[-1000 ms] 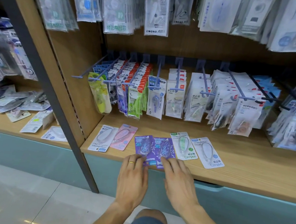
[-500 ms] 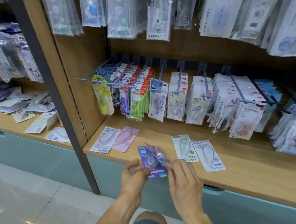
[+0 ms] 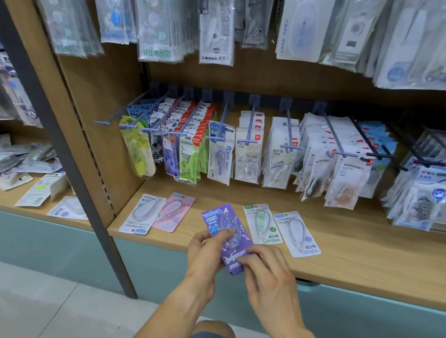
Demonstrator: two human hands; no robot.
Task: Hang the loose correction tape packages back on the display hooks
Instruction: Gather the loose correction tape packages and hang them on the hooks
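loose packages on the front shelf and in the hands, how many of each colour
White: 2, white package and white package
Pink: 1, pink package
Green: 1, green package
Purple: 1 visible, purple package, held by left hand and right hand
Total: 5

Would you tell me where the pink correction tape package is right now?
In the head view, the pink package lies flat on the wooden shelf, left of centre, between the white package and the purple package held in both hands.
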